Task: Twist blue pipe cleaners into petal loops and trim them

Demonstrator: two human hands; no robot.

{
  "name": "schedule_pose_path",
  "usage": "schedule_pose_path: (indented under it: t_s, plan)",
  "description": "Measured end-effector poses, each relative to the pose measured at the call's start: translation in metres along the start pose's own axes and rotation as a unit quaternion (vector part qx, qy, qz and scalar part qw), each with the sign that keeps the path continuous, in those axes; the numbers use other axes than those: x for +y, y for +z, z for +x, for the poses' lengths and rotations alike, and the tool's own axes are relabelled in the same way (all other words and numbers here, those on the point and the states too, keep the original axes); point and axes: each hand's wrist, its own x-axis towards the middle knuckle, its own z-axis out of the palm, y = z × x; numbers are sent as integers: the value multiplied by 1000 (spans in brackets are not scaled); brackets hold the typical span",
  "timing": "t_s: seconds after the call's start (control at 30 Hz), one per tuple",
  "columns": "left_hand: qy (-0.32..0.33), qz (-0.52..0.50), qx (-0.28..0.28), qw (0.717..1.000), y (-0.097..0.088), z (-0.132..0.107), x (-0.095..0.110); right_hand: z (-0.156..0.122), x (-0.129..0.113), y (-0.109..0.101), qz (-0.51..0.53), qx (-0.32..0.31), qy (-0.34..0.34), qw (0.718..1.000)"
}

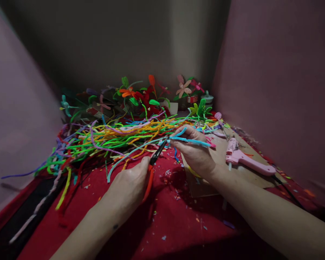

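My left hand (132, 178) is closed around the red handles of a pair of pliers (159, 152), whose dark jaws point up and to the right. Between the fingers of my right hand (192, 144) are light blue pipe cleaners (191, 140), bent into a loop and a longer strip toward the right. The plier tips meet the blue pieces at my right fingertips; whether they grip them I cannot tell. A paler blue-green stem (132, 151) runs leftward from that spot and curves down above my left hand.
Behind my hands lies a heap of coloured pipe cleaners (119, 135). Finished pipe-cleaner flowers (183, 88) stand along the back wall. On the right, a pink glue gun (246, 160) rests on a brown board (203, 187). Small clippings litter the red cloth (178, 224).
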Motion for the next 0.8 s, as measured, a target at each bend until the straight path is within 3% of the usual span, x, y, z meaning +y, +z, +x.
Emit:
schedule_pose_path:
  t_s: [0.17,0.33,0.5,0.57,0.63,0.7,0.8]
  plan:
    - [16,-9,46,999,4,-1,-1,-1,3,1,3,-18,-2,1000]
    - [27,-21,53,998,9,1,-5,-2,4,2,15,-33,-4,999]
    - [-70,-156,126,977,-2,3,-3,-3,2,1,40,-40,31,998]
    - [-107,-262,176,943,-11,3,0,-4,1,2,74,-73,61,993]
    - [-116,-423,200,876,-20,4,3,-6,0,3,122,-131,103,978]
    - [-104,-563,175,801,-24,5,6,-10,1,6,166,-176,141,960]
    - [-72,-669,90,735,-23,7,9,-14,3,8,171,-205,146,953]
